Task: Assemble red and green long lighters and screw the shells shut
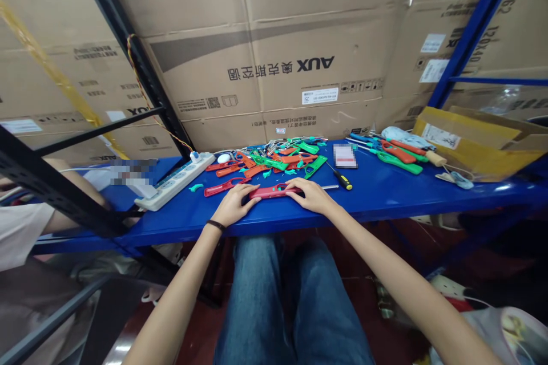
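Observation:
A red long-reach lighter [270, 191] lies crosswise near the blue table's front edge, its metal tube pointing right. Around its left end close the fingers of my left hand [232, 205]. My right hand [312, 196] grips it by the trigger opening, and the tube shows beyond my fingers. Just behind my left hand rests a loose red handle shell [225, 186]. Farther back is a heap of orange, red and green handle shells [282, 159] with small teal pieces. To the right lies a black and yellow screwdriver [342, 180].
A white power strip [177, 181] lies at left beside a black rack post. At the back right are finished-looking lighters [398, 154] and a yellow carton [483, 145]. Large cardboard boxes [274, 23] stand behind the table [385, 199]. Another person's arm [72, 205] is at far left.

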Demonstrator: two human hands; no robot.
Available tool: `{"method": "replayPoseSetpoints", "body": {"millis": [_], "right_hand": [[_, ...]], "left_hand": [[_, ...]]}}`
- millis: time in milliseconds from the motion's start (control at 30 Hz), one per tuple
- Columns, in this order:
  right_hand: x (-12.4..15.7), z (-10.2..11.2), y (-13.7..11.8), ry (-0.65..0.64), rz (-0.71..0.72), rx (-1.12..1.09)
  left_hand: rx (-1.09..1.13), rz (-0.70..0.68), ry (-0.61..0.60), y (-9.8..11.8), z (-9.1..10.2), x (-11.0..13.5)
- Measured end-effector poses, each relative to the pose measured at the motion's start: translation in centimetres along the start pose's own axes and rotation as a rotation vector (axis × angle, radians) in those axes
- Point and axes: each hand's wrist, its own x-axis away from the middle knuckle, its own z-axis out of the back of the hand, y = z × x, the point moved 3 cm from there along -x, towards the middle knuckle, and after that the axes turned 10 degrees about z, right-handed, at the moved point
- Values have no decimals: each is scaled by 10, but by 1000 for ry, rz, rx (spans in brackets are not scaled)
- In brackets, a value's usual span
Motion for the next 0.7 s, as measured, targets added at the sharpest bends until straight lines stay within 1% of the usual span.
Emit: {"method": "replayPoseSetpoints", "body": {"millis": [400,700], "right_hand": [[-1,1,1,28,-24,-58],[-1,0,-2,2,-56,-57]], "left_hand": [[30,-19,-20,-1,0,1],[59,-46,-11,-4,-2,1]]}}
